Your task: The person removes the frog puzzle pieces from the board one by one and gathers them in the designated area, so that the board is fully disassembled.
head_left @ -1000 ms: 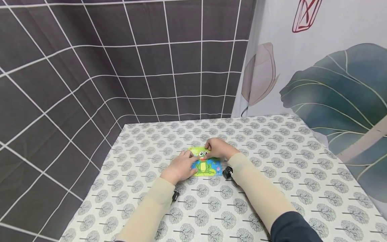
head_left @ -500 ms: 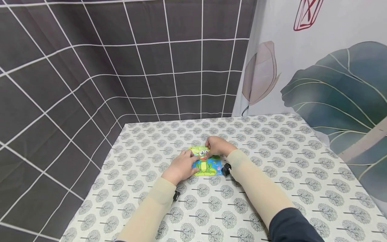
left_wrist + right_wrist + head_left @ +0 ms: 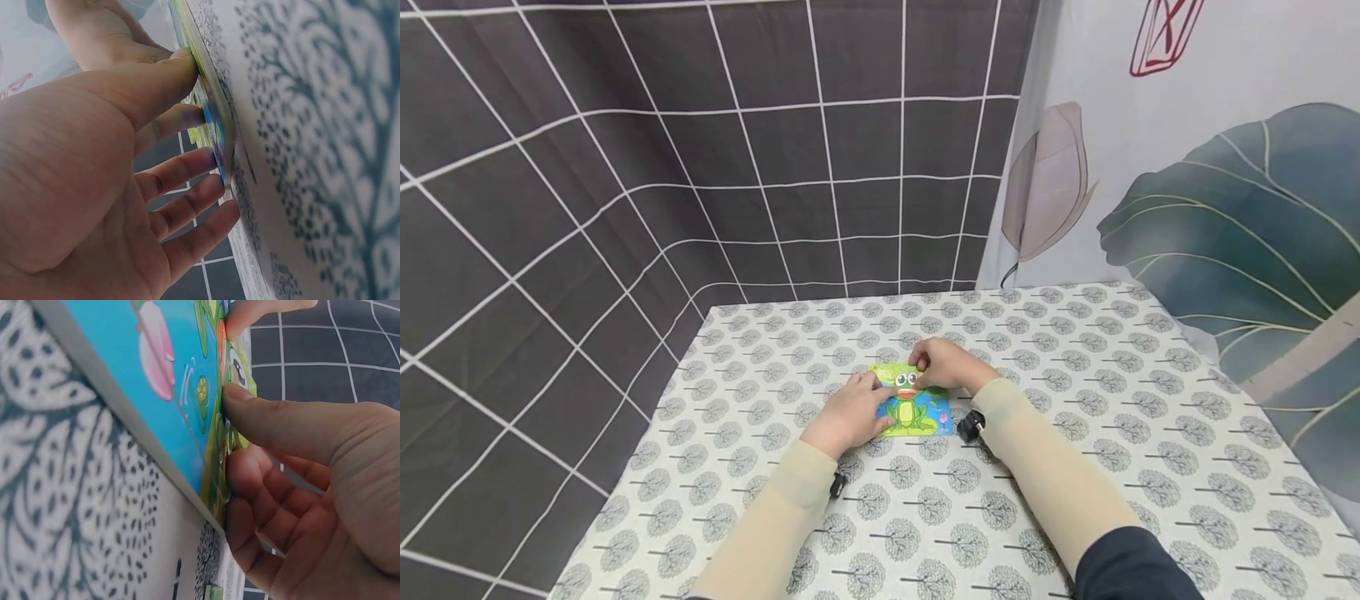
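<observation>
A flat, thick jigsaw puzzle [image 3: 907,412] with a green frog on a blue and lime background lies on the patterned cloth. Thin cut lines cross its picture in the right wrist view. My left hand [image 3: 848,414] rests on its left side, thumb near the lower edge and fingers spread toward the frog's mouth. In the left wrist view, the puzzle's side edge [image 3: 220,119] sits against those fingertips. My right hand [image 3: 949,365] is at the top right; its thumb [image 3: 275,419] touches the picture beside the frog's eye, other fingers bent at the upper edge.
The cloth [image 3: 1037,492] has a grey tree print. Dark gridded fabric [image 3: 760,150] hangs behind and to the left, a leaf-print curtain [image 3: 1225,225] to the right. A small green-edged thing [image 3: 214,592] shows at the bottom of the right wrist view.
My right thumb has drawn slightly rightward off the frog's right eye, and that wrist has shifted a little to the right. The left hand and the puzzle keep almost the same place.
</observation>
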Motion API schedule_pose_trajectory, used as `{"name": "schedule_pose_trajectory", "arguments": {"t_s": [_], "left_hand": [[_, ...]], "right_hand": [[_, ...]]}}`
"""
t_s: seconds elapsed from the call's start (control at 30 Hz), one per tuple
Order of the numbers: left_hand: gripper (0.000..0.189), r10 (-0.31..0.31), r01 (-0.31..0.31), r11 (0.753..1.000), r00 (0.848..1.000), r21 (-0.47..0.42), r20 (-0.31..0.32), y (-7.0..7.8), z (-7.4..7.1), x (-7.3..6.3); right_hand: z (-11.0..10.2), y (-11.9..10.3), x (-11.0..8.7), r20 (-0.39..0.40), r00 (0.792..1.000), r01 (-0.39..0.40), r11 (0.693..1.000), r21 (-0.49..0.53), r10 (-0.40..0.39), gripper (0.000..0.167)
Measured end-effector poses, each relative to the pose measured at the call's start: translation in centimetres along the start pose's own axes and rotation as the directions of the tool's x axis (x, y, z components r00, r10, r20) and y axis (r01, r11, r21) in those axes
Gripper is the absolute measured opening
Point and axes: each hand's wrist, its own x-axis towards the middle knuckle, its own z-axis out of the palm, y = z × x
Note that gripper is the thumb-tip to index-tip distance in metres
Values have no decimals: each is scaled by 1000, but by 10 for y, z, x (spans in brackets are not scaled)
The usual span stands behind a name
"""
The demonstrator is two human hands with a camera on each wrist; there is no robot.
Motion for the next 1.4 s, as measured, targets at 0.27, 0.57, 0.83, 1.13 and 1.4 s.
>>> {"name": "schedule_pose_trajectory", "arguments": {"t_s": [0.27, 0.57, 0.83, 1.13, 1.4], "left_hand": [[62, -8, 8, 1000, 1000, -18, 0, 0, 3, 0], [60, -4, 4, 1000, 1000, -19, -12, -1, 3, -1], [60, -6, 6, 1000, 1000, -21, -8, 2, 4, -2], [61, -22, 22, 999, 1000, -33, -2, 6, 2, -3], [61, -24, 24, 999, 1000, -39, -3, 8, 1, -4]], "right_hand": [[2, 5, -2, -48, 997, 63, 998, 12, -63, 31], [3, 8, -3, -102, 988, 107, 991, -77, -115, 23], [1, 12, -10, -120, 991, 62, 998, -27, -65, 20], [-11, 29, -30, -173, 984, 32, 999, 0, -32, 19], [-30, 37, -46, -193, 981, 16, 999, 41, -8, 24]]}}
